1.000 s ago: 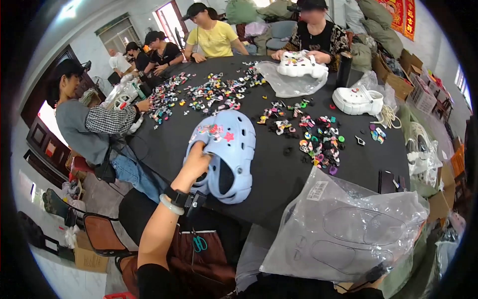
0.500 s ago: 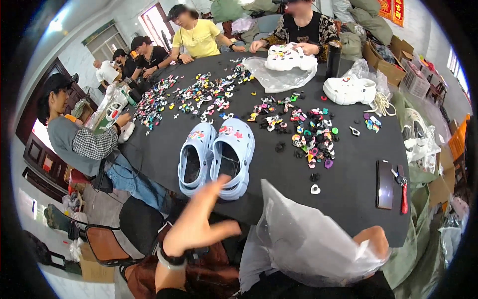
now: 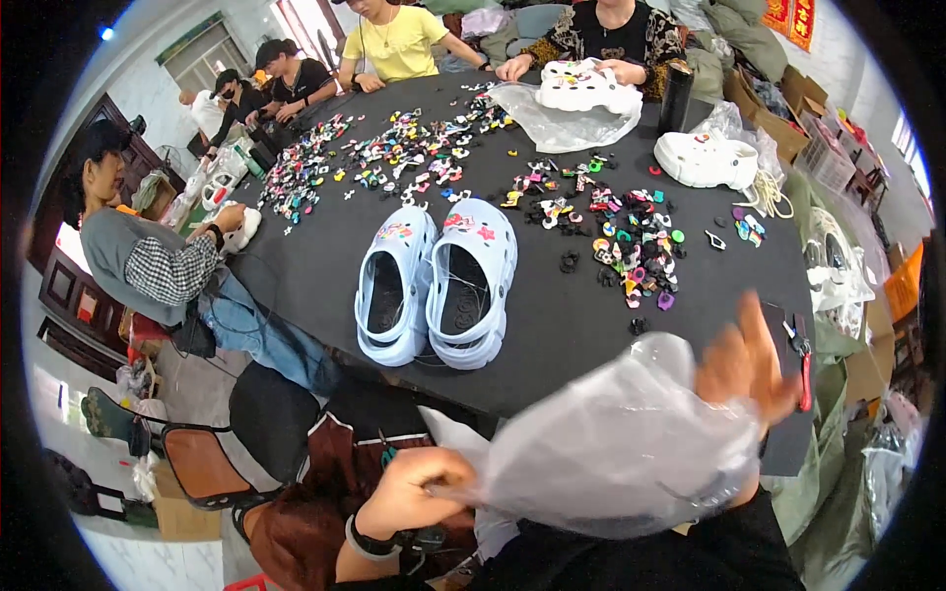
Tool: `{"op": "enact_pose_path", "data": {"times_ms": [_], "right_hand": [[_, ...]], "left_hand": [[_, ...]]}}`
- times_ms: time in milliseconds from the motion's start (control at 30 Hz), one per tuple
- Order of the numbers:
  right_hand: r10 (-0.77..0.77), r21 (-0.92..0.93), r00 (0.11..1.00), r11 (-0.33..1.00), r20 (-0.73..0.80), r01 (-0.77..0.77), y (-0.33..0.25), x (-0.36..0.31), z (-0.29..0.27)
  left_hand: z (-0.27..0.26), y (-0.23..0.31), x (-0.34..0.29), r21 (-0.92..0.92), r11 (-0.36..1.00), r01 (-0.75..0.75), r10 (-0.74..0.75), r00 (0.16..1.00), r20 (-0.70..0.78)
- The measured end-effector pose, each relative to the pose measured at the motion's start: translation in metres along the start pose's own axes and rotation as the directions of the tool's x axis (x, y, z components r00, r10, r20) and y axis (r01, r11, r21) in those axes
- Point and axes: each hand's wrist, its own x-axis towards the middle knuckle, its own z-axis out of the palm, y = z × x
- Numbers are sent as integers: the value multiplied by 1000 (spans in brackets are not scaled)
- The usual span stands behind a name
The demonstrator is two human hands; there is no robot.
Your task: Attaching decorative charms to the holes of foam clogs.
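A clear plastic bag (image 3: 601,443) stretches between my hands above the near table edge. My left hand (image 3: 414,492) pinches its left end, with the fingers closed on the film. At the bag's other end is my right hand (image 3: 744,369), smeared by motion, its fingers looking spread apart; the film covers part of that wrist. Beyond the bag, a pair of light blue clogs stands side by side, the left clog (image 3: 379,343) touching the right clog (image 3: 498,320). Both have colourful charms on their toes, and their heel straps face me.
Heaps of small shoe charms (image 3: 636,241) cover the middle of the dark table (image 3: 581,335). White clogs (image 3: 705,161), a dark bottle (image 3: 675,97) and red-handled pliers (image 3: 805,369) lie around. Several people sit along the far and left sides. A chair (image 3: 202,463) stands at left.
My left hand has come down from near the clogs and taken hold of the bag. My right hand has risen, its fingers spreading, and the bag now spans both hands.
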Motion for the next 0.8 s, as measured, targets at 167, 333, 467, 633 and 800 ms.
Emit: {"op": "enact_pose_path", "data": {"times_ms": [167, 333, 467, 633, 800], "right_hand": [[84, -206, 819, 949, -568, -240, 27, -27, -38], [371, -444, 660, 519, -653, -731, 79, -76, -21], [443, -20, 565, 775, -696, -632, 80, -66, -7], [397, -499, 805, 637, -441, -587, 74, -59, 9], [-27, -623, 704, 491, -709, -609, 83, -73, 6]], "left_hand": [[33, -25, -13, -313, 941, -127, -118, 744, -658], [50, -39, -16, -412, 877, -249, -233, 529, -816], [46, -47, -19, -291, 934, -209, -160, 482, -861], [42, -56, -26, -339, 894, -292, -188, 443, -877], [34, -59, -34, -558, 809, -186, -218, 786, -578]]}}
